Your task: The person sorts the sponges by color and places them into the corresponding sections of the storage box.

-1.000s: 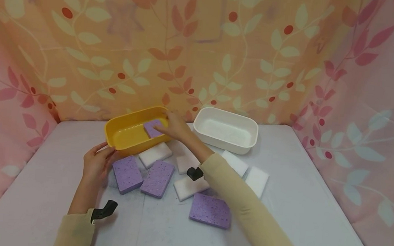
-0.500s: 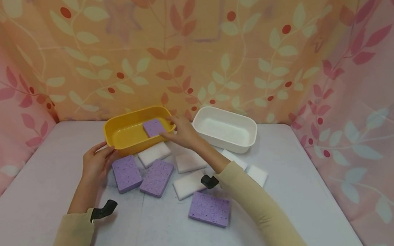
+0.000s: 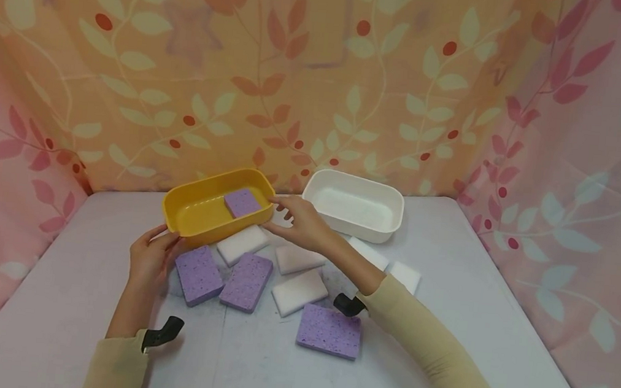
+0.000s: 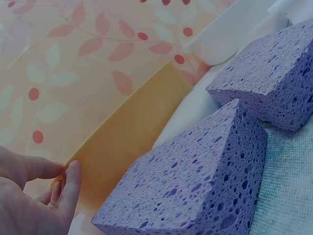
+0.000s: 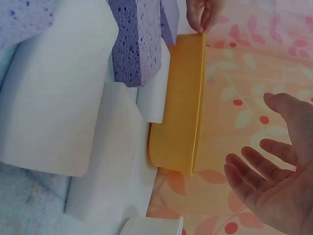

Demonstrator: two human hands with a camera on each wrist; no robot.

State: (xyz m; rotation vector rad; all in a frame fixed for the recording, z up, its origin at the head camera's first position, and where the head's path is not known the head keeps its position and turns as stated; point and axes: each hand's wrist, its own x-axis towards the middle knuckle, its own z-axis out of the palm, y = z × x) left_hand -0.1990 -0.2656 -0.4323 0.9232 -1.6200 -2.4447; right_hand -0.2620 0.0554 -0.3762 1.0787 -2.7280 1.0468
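The left hand (image 3: 148,260) pinches the rim of a yellow plastic bin (image 3: 198,212) at its near left corner; the left wrist view shows thumb and fingertips on that rim (image 4: 105,132). One purple sponge (image 3: 241,203) lies inside the bin, toward its right end. By the bin's right end is the right hand (image 3: 305,224), fingers spread and loosely bent, holding nothing. In the right wrist view this hand (image 5: 274,181) is apart from the bin wall (image 5: 178,107). Whether its fingertips touch the rim cannot be told from the head view.
A white bin (image 3: 349,224) stands right of the yellow one. In front lie purple sponges (image 3: 246,282) and several white foam blocks (image 3: 300,292), some partly behind the right arm. One purple sponge (image 3: 328,331) lies nearer. A floral curtain (image 3: 298,82) hangs behind the table.
The right hand has let go of the purple sponge in the yellow bin and drawn back right, out over the bin's right end. The left hand stays on the rim.
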